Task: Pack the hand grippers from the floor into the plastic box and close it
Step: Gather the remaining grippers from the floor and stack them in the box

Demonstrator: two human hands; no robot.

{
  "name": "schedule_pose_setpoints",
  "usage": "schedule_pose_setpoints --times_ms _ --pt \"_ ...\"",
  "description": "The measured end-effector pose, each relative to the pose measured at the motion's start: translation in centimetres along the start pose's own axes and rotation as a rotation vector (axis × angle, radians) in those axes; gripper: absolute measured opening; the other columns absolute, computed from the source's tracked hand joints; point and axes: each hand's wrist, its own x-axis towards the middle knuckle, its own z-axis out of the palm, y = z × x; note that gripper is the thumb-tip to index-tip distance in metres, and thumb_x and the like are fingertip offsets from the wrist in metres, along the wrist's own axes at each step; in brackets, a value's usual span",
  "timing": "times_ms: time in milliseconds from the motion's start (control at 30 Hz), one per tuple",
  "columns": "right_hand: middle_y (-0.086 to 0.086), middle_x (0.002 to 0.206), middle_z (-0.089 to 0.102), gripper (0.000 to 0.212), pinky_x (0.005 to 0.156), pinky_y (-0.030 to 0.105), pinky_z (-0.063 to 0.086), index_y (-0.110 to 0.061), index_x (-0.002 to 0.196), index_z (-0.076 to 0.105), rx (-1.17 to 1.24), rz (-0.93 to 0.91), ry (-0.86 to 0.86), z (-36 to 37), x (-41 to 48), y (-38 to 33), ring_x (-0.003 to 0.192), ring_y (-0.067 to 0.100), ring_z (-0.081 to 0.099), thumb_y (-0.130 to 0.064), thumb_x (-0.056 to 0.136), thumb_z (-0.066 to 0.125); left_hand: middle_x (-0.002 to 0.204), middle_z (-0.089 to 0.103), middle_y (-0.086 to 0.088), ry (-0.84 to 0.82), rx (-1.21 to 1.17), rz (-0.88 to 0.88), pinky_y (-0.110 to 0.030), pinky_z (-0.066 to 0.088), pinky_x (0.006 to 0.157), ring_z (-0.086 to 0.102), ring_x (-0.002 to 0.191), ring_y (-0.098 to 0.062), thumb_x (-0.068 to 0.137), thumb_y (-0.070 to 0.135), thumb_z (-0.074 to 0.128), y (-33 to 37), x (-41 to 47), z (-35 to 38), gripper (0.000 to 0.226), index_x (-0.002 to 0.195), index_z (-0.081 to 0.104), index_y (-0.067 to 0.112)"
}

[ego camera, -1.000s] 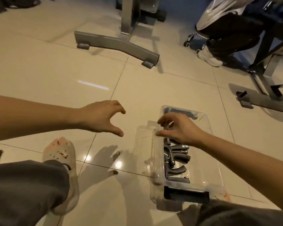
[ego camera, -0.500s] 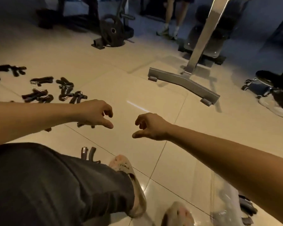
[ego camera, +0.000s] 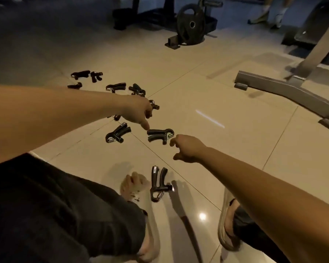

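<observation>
Several black hand grippers lie scattered on the tiled floor. One hand gripper (ego camera: pixel 160 136) lies in the middle, and my right hand (ego camera: pixel 186 148) hovers just right of it with loosely curled fingers, holding nothing. My left hand (ego camera: pixel 138 112) reaches over the cluster; its thumb points down beside that same gripper, and its fingers hang over another gripper (ego camera: pixel 154 106) that it partly hides. Another gripper (ego camera: pixel 118 134) lies to the left, and one more gripper (ego camera: pixel 158 184) lies by my foot. The plastic box is out of view.
A weight plate on a stand (ego camera: pixel 191 23) sits at the back. A grey bench base (ego camera: pixel 285 92) crosses the floor at the right. My sandalled feet (ego camera: pixel 228 224) and knees fill the bottom. Another person's legs (ego camera: pixel 272 12) stand at the top right.
The view has swung left from the box to the scattered grippers. Both hands have moved out over them, and the right hand now sits beside the middle gripper.
</observation>
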Motion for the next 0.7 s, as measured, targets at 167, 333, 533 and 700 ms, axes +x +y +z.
schedule_pose_setpoints --times_ms 167,333,533,700 --pt "0.007 0.134 0.054 0.062 0.089 0.039 0.051 -0.018 0.144 0.048 -0.174 -0.151 -0.119 5.4 4.5 -0.1 0.116 0.026 0.055 -0.027 0.088 0.075 0.126 0.060 -0.001 -0.078 -0.010 -0.039 -0.033 0.051 0.082 0.058 0.097 -0.018 0.086 0.048 0.074 -4.7 5.7 7.2 0.056 0.130 0.058 0.019" --pt "0.007 0.141 0.049 0.067 0.093 0.041 0.047 -0.021 0.146 0.046 -0.264 -0.350 -0.215 10.8 8.0 0.2 0.121 0.028 0.050 -0.021 0.084 0.072 0.139 0.056 -0.002 -0.069 -0.128 -0.109 -0.036 0.050 0.092 0.057 0.119 -0.024 0.086 0.049 0.074 -8.9 10.1 14.2 0.068 0.142 0.049 0.020" --pt "0.003 0.150 0.042 0.079 0.101 0.047 0.045 -0.028 0.146 0.042 -0.375 -0.600 -0.327 15.4 10.6 0.8 0.129 0.030 0.044 -0.037 0.077 0.080 0.143 0.054 -0.003 0.028 -0.276 -0.129 -0.041 0.050 0.099 0.055 0.125 -0.025 0.084 0.051 0.074 -10.7 15.5 19.3 0.075 0.146 0.045 0.022" --pt "0.003 0.135 0.052 0.057 0.095 0.043 0.043 -0.025 0.133 0.054 -0.360 -0.648 -0.285 16.7 10.9 1.7 0.117 0.030 0.049 -0.035 0.081 0.075 0.137 0.053 -0.006 0.069 -0.277 -0.040 -0.041 0.050 0.094 0.054 0.120 -0.026 0.084 0.048 0.075 -10.9 20.3 20.4 0.078 0.148 0.042 0.019"
